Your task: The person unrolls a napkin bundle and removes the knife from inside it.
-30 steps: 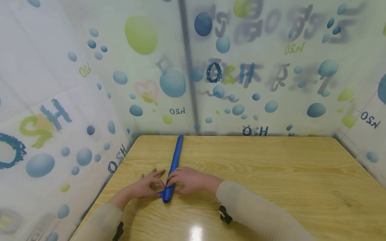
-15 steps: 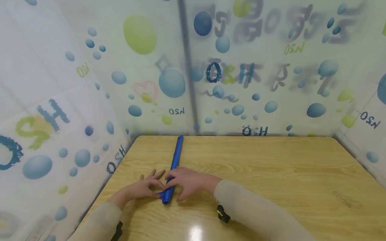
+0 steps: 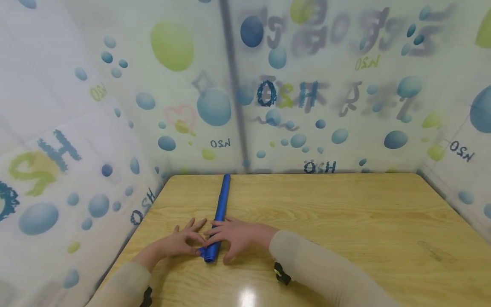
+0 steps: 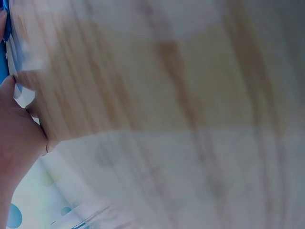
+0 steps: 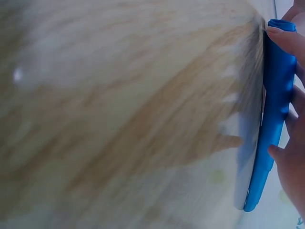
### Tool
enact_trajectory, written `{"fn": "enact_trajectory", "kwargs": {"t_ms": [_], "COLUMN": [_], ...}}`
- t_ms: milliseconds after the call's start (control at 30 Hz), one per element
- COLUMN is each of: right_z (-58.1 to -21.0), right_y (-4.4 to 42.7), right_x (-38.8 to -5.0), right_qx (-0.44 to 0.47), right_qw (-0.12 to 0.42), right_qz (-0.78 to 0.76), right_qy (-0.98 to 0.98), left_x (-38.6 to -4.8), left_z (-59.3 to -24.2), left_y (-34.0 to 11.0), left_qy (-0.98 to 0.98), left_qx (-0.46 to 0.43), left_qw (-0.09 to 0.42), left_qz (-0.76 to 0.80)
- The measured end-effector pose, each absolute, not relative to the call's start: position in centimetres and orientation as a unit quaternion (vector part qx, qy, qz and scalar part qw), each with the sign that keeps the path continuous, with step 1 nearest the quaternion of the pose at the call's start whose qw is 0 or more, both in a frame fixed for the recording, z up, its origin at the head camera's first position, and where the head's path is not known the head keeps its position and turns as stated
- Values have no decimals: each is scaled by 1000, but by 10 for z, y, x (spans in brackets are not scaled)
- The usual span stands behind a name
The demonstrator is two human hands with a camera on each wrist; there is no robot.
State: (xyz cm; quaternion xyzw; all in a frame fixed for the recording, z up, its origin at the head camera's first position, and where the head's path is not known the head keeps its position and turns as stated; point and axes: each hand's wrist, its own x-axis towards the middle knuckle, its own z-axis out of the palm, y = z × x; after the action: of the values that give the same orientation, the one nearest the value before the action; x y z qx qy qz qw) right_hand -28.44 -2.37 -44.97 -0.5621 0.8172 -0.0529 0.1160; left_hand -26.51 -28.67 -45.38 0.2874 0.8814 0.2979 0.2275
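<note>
A blue rolled-up sheet (image 3: pixel 221 209) lies lengthwise on the table, its coiled end nearest the person. My left hand (image 3: pixel 177 244) is at the left of that end, pinching a small loose flap between thumb and index finger; its other fingers fan out. Across the near part of the roll rests my right hand (image 3: pixel 238 234), with fingers spread and the thumb apart on the right side. In the right wrist view the blue roll (image 5: pixel 275 95) runs down the right edge. Only part of the left hand (image 4: pixel 19 138) shows in the left wrist view.
The wood-grain table (image 3: pixel 326 221) stretches away to the right of the hands. Behind it hangs a pale curtain (image 3: pixel 345 106) printed with bubbles and letters, and similar sheeting (image 3: pixel 96 149) closes off the left side. A bright reflection lies near the front.
The right hand's fingers have spread and straightened, reaching farther left over the roll. The left hand keeps its pinch on the flap. The head view has shifted slightly.
</note>
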Motion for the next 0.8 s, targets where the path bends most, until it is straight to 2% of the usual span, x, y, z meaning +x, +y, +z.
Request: {"fn": "enact_trajectory", "kwargs": {"t_ms": [500, 800], "right_z": [-445, -447], "right_y": [-27, -28], "right_x": [-282, -284], "right_qx": [-553, -534], "right_qw": [52, 84], "right_qz": [-126, -165], "right_qy": [822, 825], "left_x": [-263, -264], "left_z": [-454, -456], "left_y": [-286, -285], "left_qy": [878, 879], "left_qx": [290, 285], "left_qw": [225, 223], "left_qz": [306, 310]}}
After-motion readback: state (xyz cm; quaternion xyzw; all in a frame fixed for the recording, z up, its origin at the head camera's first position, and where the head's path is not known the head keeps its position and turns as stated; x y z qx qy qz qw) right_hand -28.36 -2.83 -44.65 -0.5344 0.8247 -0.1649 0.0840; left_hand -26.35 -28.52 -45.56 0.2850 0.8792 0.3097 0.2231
